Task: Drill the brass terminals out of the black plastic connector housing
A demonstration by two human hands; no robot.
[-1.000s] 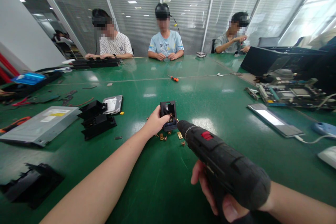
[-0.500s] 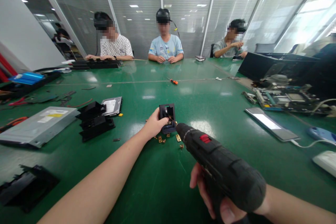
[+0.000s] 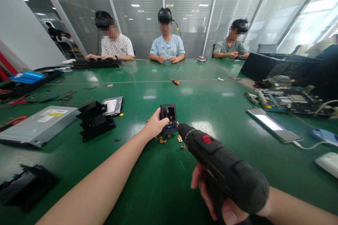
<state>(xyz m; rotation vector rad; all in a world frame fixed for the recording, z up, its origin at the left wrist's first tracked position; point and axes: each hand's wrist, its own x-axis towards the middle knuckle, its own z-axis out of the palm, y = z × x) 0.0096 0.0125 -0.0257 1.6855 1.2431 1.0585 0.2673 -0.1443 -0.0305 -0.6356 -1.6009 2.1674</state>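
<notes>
My left hand grips a small black plastic housing by its left side, thumb across its open face. Brass-coloured parts show inside the housing. In my right hand is a black cordless drill with a red switch on top, its fingers wrapped round the handle. The drill's chuck points forward and left at the housing's lower right. Whether the bit touches anything inside is too small to tell. Several brass pieces and screws lie on the green table just below the housing.
Black plastic housings, a hard drive and a silver metal box lie to the left. A screwdriver lies ahead. Rightward are a phone and a circuit board. Three people sit across the table.
My hands, the housing and the drill hold almost the same position. The person at the far right has lowered a hand towards the table.
</notes>
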